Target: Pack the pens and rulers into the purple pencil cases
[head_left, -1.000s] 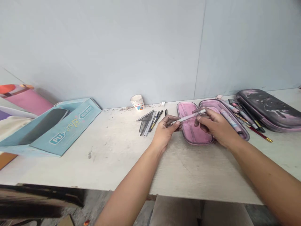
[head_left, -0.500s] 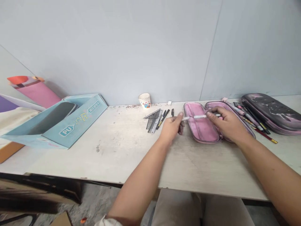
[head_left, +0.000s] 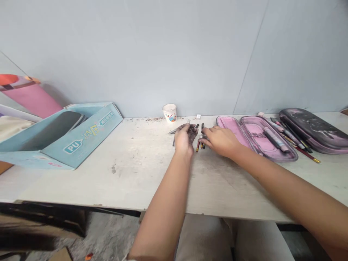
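My left hand (head_left: 185,139) is closed over the table, with the whitish end of a pen (head_left: 188,122) sticking up past its thumb. Set squares and rulers (head_left: 173,132) lie mostly hidden behind that hand. Just right of it, my right hand (head_left: 220,139) pinches a small bunch of dark pens and pencils (head_left: 201,145) with the fingertips; how many it grips is hidden. Beside my right wrist lies an unzipped pink pencil case (head_left: 250,125), spread open. Thick grey-and-pink markers (head_left: 274,139) rest in its right half.
A paper cup (head_left: 169,113) and a small white eraser (head_left: 198,117) stand near the wall. On the right, a black-and-pink case (head_left: 315,128) lies beside loose pens and pencils (head_left: 295,139). A light-blue box (head_left: 89,139) with a dark case inside occupies the left.
Both hands have moved left from the pink case; my right hand has let go of the white pen and reached the dark pens. Markers in the case's right half now show.
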### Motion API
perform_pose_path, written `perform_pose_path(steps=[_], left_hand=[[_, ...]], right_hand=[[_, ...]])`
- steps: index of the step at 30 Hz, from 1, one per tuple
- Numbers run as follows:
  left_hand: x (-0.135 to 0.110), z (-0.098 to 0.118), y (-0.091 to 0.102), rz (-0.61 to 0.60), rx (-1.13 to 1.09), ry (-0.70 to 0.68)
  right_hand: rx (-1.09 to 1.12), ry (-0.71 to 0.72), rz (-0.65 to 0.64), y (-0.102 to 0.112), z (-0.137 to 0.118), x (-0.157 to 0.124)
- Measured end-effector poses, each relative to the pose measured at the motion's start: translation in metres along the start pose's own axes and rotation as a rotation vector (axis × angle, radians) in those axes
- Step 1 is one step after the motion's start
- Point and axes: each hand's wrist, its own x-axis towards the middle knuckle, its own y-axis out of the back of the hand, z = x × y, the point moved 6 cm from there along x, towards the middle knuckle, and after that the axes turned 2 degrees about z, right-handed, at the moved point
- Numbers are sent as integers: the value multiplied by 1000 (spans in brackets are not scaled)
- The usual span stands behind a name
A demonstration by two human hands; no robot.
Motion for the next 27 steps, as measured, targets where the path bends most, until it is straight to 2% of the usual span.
perform_pose_path(steps=[3, 5, 10, 14, 17, 20, 23, 25, 27], left_hand=[[-1, -1, -2, 1, -1, 13], [-2, 0, -4, -10, 4, 18], [-6, -1, -6, -38, 29, 20], [-8, -1, -7, -68, 79, -4], [-12, 0, -12, -129, 144, -43], [-19, -5, -21, -222, 233, -58], [-30, -16, -33, -354, 362, -68], [-38, -24, -39, -438, 470, -87], [-45, -31, -44, -496, 566, -99]], right_hand=[[-2, 34, 30, 8, 8, -1], [-75, 110, -7, 9, 8, -6], [-214, 366, -148, -5, -12, -18], [-184, 409, -132, -7, -20, -17], [14, 305, -26, 6, -8, -19], [439, 39, 115, 21, 24, -27], [822, -172, 230, 24, 56, -42], [940, -270, 302, 22, 72, -52], [966, -362, 375, 19, 84, -62]])
